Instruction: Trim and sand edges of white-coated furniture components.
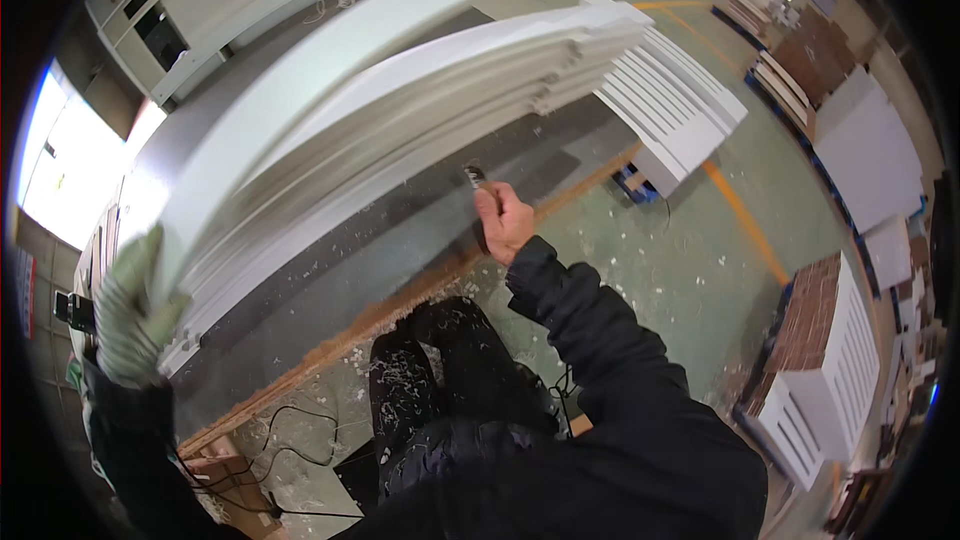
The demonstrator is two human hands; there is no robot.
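A long, bright white panel (320, 50) is showing a smooth, softly satin face, while stacked white slabs (430, 90) are presenting smooth, pale sides. The dark grey surface (330, 260) is looking matt and dusty, its brown, wood-like border (345, 340) fraying roughly. A pale, striped cloth glove (130, 310) is appearing soft and knitted; a black cloth sleeve (600, 330) is creasing dully. The green floor (650, 280) is reflecting light with a faint gloss.
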